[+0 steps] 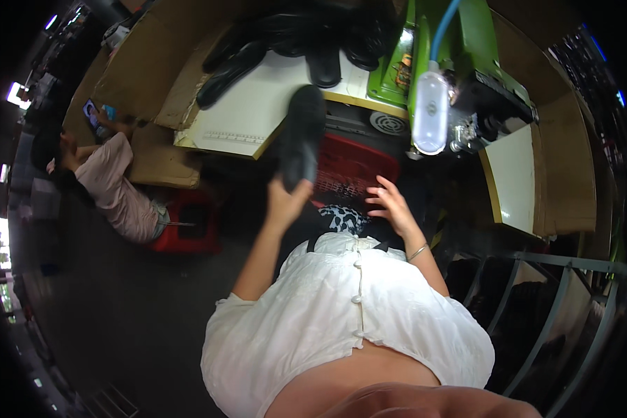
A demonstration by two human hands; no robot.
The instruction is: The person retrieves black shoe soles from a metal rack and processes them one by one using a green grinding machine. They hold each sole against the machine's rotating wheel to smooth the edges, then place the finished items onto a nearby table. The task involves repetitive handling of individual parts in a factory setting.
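My left hand point(288, 203) grips one end of a long black shoe sole point(304, 132), which points away from me and is slightly blurred. The sole's far end reaches past the front edge of the white worktable point(230, 125). On that table lies a heap of black shoe soles point(292, 31), some overlapping. My right hand point(396, 209) is empty, its fingers spread, beside a red perforated plastic basket point(369, 157) that sits below the table edge. Patterned black-and-white cloth point(345, 219) shows between my hands.
A green machine point(477, 35) stands at the right of the table, with a pale oblong lamp point(430, 115) on a blue cable before it. Cardboard panels point(167, 76) border the table. At left a person point(111, 181) sits on a red stool point(181, 240). A metal rack point(564, 299) stands at right.
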